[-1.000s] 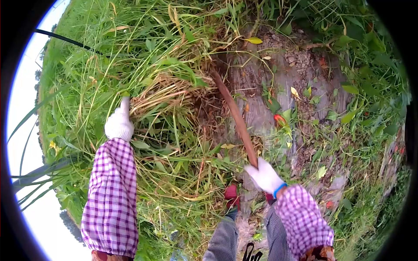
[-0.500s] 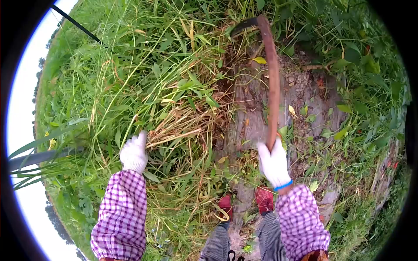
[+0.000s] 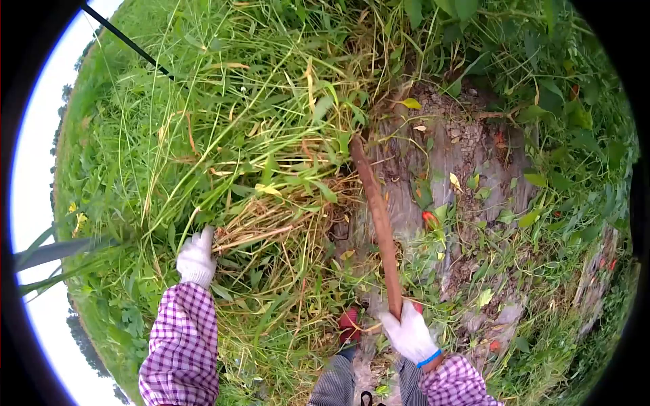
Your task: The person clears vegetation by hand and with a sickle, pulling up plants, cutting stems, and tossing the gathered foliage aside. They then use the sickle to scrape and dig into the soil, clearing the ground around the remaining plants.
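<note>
My right hand (image 3: 409, 335), in a white glove, is closed round the lower end of the wooden handle of a sickle (image 3: 379, 223). The handle tilts up and to the left, and its head end meets the grass, where the blade is hidden. On the left, my gloved left hand (image 3: 196, 258) is closed at the near end of a bundle of grass (image 3: 261, 220), its dry straw-coloured stems reaching right. Leaves partly cover the fingers. Tall green grass surrounds this hand, well apart from the sickle.
A strip of bare ground with a greyish plastic-like sheet (image 3: 406, 159) runs up the middle, with fallen leaves and several red bits. Leafy plants (image 3: 575, 115) grow on the right. A dark pole (image 3: 128, 44) crosses the upper left. My red shoe (image 3: 349, 325) stands below.
My right hand has moved down and slightly left, pulling the sickle toward me; its head has come down into the grass edge and the blade is now hidden. My left hand shifted slightly down and left.
</note>
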